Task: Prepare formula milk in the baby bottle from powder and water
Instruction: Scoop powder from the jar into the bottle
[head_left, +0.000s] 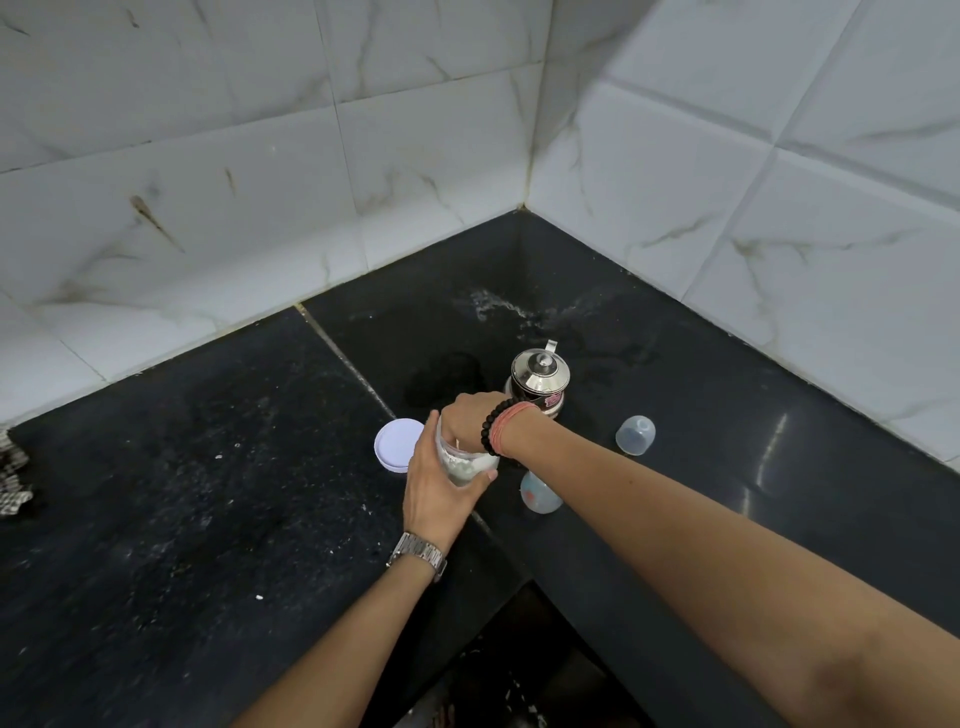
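On the black counter (208, 519), my left hand (441, 493) is wrapped around a clear jar (465, 465) of white powder. My right hand (470, 421) dips into its mouth; I cannot tell its grip. The bottle (540, 493) stands just right, behind my forearm. Nearby: white lid (397, 445) left, steel kettle (540, 376) beyond, clear cap (635, 435) right.

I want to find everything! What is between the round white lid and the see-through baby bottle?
In the head view, the clear powder jar sits between the round white lid and the see-through baby bottle, held by the left hand.
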